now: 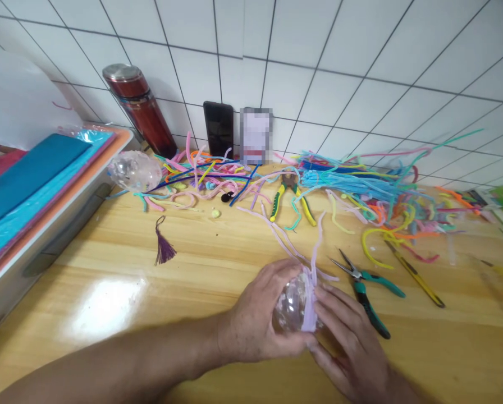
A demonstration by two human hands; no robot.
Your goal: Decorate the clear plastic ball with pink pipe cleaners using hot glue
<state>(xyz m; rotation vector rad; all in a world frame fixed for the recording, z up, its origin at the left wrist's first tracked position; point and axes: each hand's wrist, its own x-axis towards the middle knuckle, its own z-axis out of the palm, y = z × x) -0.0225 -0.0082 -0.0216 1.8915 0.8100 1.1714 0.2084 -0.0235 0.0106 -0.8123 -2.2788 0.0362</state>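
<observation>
My left hand (257,314) is wrapped around the left side of a clear plastic ball (288,306), low in the middle of the head view. A band of lilac pipe cleaners (309,310) runs around the ball, and loose ends stick up and away from its top. From the right, my right hand (355,339) presses its fingers against the band and the ball, with the thumb underneath. Its fingers hide the ball's right side. Teal-handled needle-nose pliers (361,280) lie spread on the table, just right of my right hand.
Pipe cleaners (348,185) in many colours lie heaped along the tiled wall, with yellow-green pliers (291,196) before them. Around these are a yellow cutter knife (420,278), a purple tassel (164,247), a second clear ball (136,170), a red flask (140,109) and a phone (219,129).
</observation>
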